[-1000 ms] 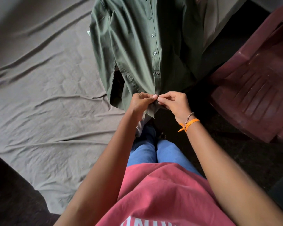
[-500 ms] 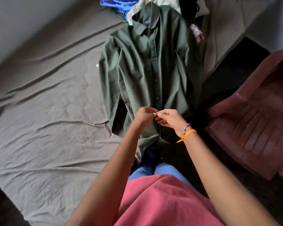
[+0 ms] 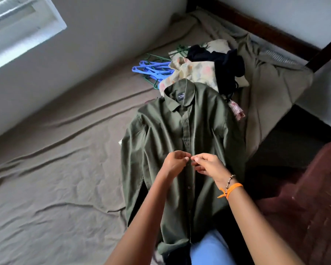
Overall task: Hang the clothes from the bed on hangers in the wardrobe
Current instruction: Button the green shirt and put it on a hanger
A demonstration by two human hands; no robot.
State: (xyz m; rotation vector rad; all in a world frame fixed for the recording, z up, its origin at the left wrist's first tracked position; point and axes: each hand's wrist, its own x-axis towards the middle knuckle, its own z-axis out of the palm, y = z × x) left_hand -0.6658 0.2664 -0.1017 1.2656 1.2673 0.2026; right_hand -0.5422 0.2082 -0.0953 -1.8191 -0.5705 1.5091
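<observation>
olive shirt [image 3: 182,142] – flat, collar up | left hand [image 3: 175,164], right hand [image 3: 206,165] – pinching its placket

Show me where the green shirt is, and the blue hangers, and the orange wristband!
green shirt [image 3: 203,121]: head view, on the chest right of the button strip.
blue hangers [image 3: 151,69]: head view, on the crossed arms of the pile.
orange wristband [image 3: 234,188]: head view, on the band round the right wrist.

Both hands [image 3: 177,163] [image 3: 208,165] fingers pinched together
</observation>
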